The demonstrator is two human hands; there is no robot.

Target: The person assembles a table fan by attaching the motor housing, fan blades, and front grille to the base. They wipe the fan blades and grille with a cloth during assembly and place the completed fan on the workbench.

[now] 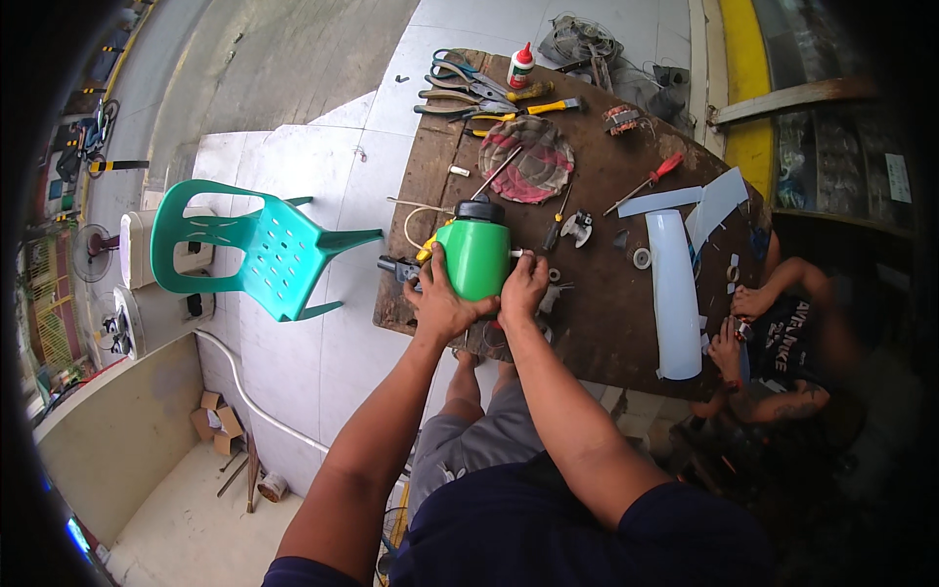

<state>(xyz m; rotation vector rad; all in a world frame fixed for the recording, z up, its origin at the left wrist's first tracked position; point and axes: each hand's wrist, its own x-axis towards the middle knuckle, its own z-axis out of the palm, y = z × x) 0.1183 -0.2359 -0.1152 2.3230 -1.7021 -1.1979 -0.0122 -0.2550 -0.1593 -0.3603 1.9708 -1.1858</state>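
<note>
A green plastic housing (473,256), rounded like a fan's motor cover and topped with a black cap (480,209), is between my hands at the table's near left edge. My left hand (445,305) is closed around its lower left side, thumb across the bottom. On its right side, my right hand (524,284) grips with bent fingers by a short pale stub that sticks out. A pale cord and a yellow part (426,250) show left of the housing. Close by, a dark part (398,267) juts past the table edge, partly behind my left hand.
Pliers (460,96), a glue bottle (521,66), a checkered cloth (528,159), a red-handled screwdriver (653,180), a copper-wound coil (622,119) and white curved sheets (675,293) lie on the wooden table (587,342). A green chair (279,249) stands left. Another person's hands (729,338) work at right.
</note>
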